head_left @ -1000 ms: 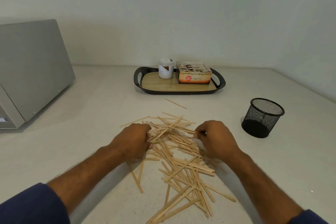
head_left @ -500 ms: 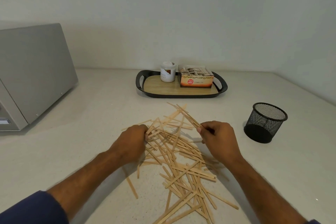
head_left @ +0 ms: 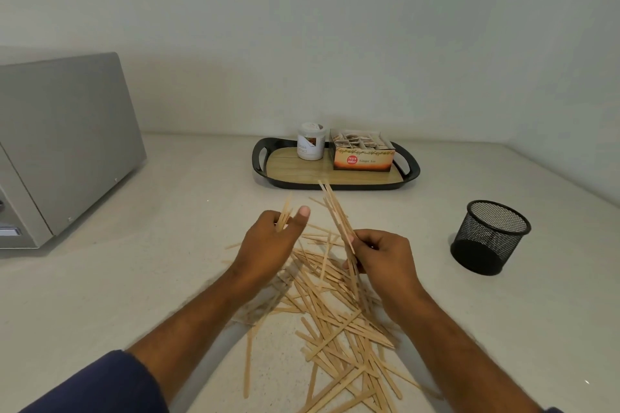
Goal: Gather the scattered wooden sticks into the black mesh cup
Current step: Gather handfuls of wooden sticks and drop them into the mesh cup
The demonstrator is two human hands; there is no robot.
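Centre frame: right hand (head_left: 379,255) clamped on a raised bundle of thin pale wooden sticks (head_left: 339,218); left hand (head_left: 271,238) pinching a few sticks. Scattered pile (head_left: 335,315) below; round black mesh cup (head_left: 489,238) at right.

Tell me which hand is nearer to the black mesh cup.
The right hand, holding a bundle of sticks, is just left of the black mesh cup. The left hand is further left, across the stick pile.

The sticks (head_left: 335,318) lie in the middle of the worktop (head_left: 134,278), the cup (head_left: 489,238) to their right, the tray (head_left: 335,174) behind them.
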